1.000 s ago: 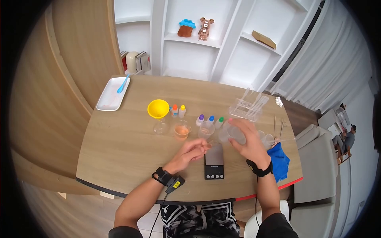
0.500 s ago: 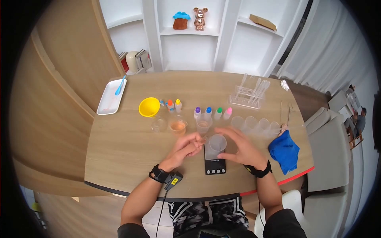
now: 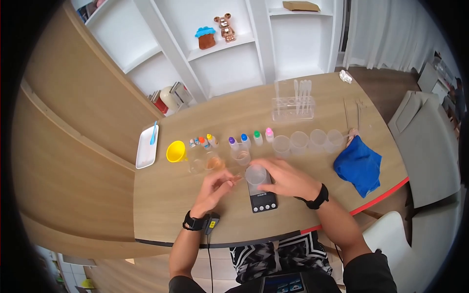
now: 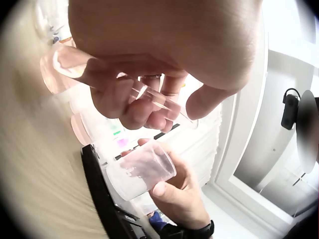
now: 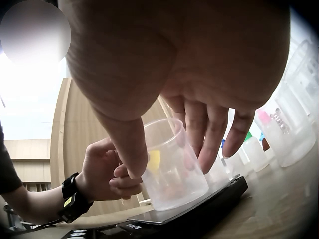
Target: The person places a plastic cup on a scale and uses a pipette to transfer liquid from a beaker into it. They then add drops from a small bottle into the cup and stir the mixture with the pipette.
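Note:
My right hand [image 3: 293,180] holds a clear plastic cup [image 5: 174,186], thumb on one side and fingers on the other. The cup stands at the metal plate of a black digital scale [image 3: 264,201], and no contents show in it. Just left of the scale, my left hand [image 3: 214,188] pinches a slim, clear, tube-like piece [image 4: 72,60] with a wider end; its exact kind I cannot tell. Behind the hands are a cup with orange liquid [image 3: 213,162] and a cup with faint pinkish contents [image 3: 241,156].
Several cups [image 3: 299,142] stand in a row at the right, near a blue cloth [image 3: 359,166]. Small dropper bottles [image 3: 245,140] line the middle. Farther back is a clear rack [image 3: 293,108] with tubes. A yellow funnel [image 3: 176,151] and white tray [image 3: 146,152] are leftward.
My right hand has brought the cup leftward from beside the row of cups onto the scale. The left hand keeps the clear piece near the scale. The head view has turned.

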The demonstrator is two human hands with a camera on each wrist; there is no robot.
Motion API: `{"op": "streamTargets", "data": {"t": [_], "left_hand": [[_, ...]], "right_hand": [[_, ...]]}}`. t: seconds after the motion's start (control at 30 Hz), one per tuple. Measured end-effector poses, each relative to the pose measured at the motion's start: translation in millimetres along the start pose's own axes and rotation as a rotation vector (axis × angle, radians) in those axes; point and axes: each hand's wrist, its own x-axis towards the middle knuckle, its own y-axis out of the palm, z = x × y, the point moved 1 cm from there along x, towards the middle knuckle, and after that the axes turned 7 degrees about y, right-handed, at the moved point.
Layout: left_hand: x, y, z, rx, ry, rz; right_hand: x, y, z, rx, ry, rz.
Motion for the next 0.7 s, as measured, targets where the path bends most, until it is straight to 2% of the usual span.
{"op": "streamTargets", "data": {"t": [0.1,0.2,0.3,0.7], "left_hand": [[2.0,-1.6,-0.5,0.127,0.056,0.001],[5.0,-7.3,-14.8,0.398,-0.024,0.050],[9.0,-2.2,-28.3,0.530,0.050,0.052],[17.3,6.2,-54.8,0.849,0.164,0.106]], "right_hand": [[-0.6,-1.0,-2.1,0.026,-0.024,-0.025],[0.1,0.0,-4.0,0.057,-0.021,-0.026],[-0.9,2.0,-5.9,0.074,0.022,-0.023],[-3.3,-0.7,-6.3,0.058,0.007,-0.020]]}}
